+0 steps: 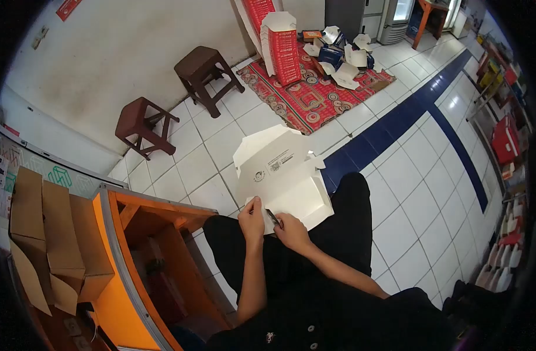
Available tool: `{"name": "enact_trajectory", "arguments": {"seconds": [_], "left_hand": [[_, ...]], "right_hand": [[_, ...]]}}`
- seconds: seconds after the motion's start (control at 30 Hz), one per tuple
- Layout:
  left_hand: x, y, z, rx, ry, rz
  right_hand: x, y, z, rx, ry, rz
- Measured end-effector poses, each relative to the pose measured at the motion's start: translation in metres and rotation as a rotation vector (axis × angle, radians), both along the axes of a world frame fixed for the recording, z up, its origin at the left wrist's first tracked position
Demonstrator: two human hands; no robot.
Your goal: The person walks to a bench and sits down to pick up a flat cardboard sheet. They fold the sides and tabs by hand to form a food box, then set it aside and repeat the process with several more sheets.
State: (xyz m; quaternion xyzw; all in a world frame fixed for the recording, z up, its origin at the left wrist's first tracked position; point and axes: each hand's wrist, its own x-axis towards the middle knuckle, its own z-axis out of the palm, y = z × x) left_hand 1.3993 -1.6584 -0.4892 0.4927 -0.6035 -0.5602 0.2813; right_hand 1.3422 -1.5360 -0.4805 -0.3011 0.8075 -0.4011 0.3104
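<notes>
A white cardboard food box (306,196), partly folded with its printed lid flap raised, rests across my lap. My left hand (252,221) is closed on the near left edge of the box, its thumb on top. In my right hand (292,233) is a small dark hand tool (272,217) with a shiny part, too small to name for certain. The tool's tip points up and left, over the near edge of the box, close to my left fingers. Whether the tip touches the cardboard cannot be made out.
Two brown stools (145,128) stand by the wall. Red-printed boxes (284,55) are stacked on a patterned red mat (314,108), beside a pile of blue and white boxes (341,55). At left are an orange cabinet (119,281) and brown cartons (57,240). Shelves line the right side.
</notes>
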Motion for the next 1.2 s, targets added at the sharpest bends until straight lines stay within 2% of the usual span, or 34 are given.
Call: {"name": "enact_trajectory", "arguments": {"seconds": [0.13, 0.23, 0.3, 0.43, 0.47, 0.5, 0.57, 0.63, 0.7, 0.77, 0.8, 0.83, 0.87, 0.9, 0.93, 0.97, 1.03, 1.13, 1.2], "left_hand": [[-0.004, 0.02, 0.001, 0.042, 0.045, 0.068], [-0.002, 0.033, -0.001, -0.095, -0.066, 0.066], [0.001, 0.04, -0.004, -0.215, -0.115, 0.032], [0.007, 0.043, -0.032, -0.226, -0.016, -0.081], [0.01, 0.038, -0.048, -0.133, 0.001, -0.105], [0.011, 0.035, -0.043, -0.135, 0.008, -0.115], [0.013, 0.029, -0.026, 0.143, 0.086, -0.102], [0.013, 0.022, -0.017, 0.198, 0.118, -0.079], [0.013, 0.013, -0.025, 0.199, 0.068, -0.026], [0.015, 0.005, -0.022, 0.18, 0.045, -0.032], [0.016, 0.002, -0.021, 0.164, 0.013, -0.037], [0.018, -0.003, -0.028, 0.158, 0.025, -0.05], [0.021, -0.008, -0.041, 0.05, -0.005, -0.073], [0.02, -0.012, -0.051, -0.062, -0.027, -0.1], [0.018, -0.01, -0.055, -0.09, 0.001, -0.065], [0.015, -0.008, -0.055, -0.114, 0.033, -0.035], [0.01, 0.004, -0.023, -0.116, -0.04, 0.004], [0.0, 0.026, 0.008, -0.158, -0.072, 0.014], [-0.003, 0.033, 0.013, -0.778, -0.312, -0.072]], "right_hand": [[-0.003, -0.003, -0.012, -0.056, 0.016, -0.017], [-0.005, -0.007, -0.025, -0.099, 0.081, -0.006], [-0.005, -0.009, -0.03, -0.13, 0.106, -0.004], [-0.004, -0.014, -0.03, -0.177, 0.136, -0.019], [-0.006, -0.015, -0.035, -0.17, 0.145, 0.017], [-0.011, -0.014, -0.033, -0.171, 0.152, 0.007], [-0.02, -0.012, -0.024, -0.221, -0.032, 0.096], [-0.036, -0.004, -0.004, -0.296, -0.092, 0.074], [-0.068, 0.003, 0.022, -0.344, -0.112, -0.19], [-0.112, 0.01, 0.023, -0.342, 0.169, -0.478], [-0.128, 0.014, 0.011, -0.348, 0.179, -0.484], [-0.146, 0.015, -0.007, -0.265, 0.354, -0.469], [-0.162, 0.011, -0.025, -0.18, 0.528, -0.459], [-0.17, 0.008, -0.044, -0.229, 0.494, -0.391], [-0.174, 0.003, -0.032, -0.057, 0.183, -0.286], [-0.176, -0.003, -0.049, -0.086, 0.264, -0.227], [-0.168, -0.011, -0.047, -0.103, 0.18, -0.288], [-0.16, -0.018, -0.055, -0.192, 0.195, -0.302], [-0.148, -0.017, -0.037, -0.166, 0.179, -0.315]]}}
